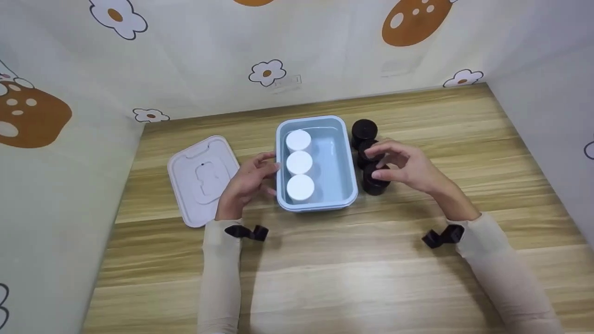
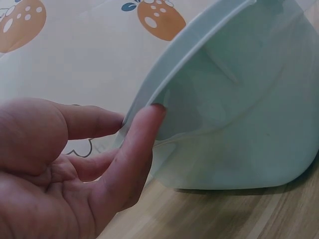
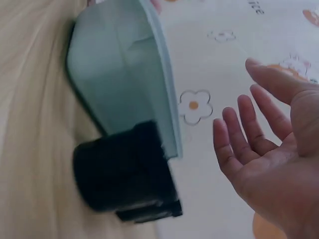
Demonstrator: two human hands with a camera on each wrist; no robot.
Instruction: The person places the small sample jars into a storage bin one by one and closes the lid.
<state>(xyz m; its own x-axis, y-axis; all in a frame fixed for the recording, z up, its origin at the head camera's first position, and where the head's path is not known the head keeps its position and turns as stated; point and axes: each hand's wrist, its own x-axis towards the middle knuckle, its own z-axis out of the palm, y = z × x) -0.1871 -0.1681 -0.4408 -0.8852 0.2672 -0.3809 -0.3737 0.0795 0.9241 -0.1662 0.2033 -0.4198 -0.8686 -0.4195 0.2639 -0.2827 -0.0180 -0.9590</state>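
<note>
My left hand (image 1: 249,180) is at the left side of a light blue plastic bin (image 1: 351,171); its fingertips touch the outside just under the rim (image 2: 167,82). Three round white-topped containers (image 1: 300,187) stand in a column along the bin's left inner wall. On the right, my right hand (image 1: 404,167) hovers over a row of three black round jars (image 1: 364,130), fingers spread and loosely bent. Its thumb and fingers overlap the middle and nearest jars in the head view. In the right wrist view the hand is apart from the black jar (image 3: 119,172).
A pale flat lid (image 1: 188,174) lies on the wooden table (image 1: 325,278) left of the bin, partly behind my left hand. Patterned cloth walls (image 1: 199,69) stand at the back and sides of the table.
</note>
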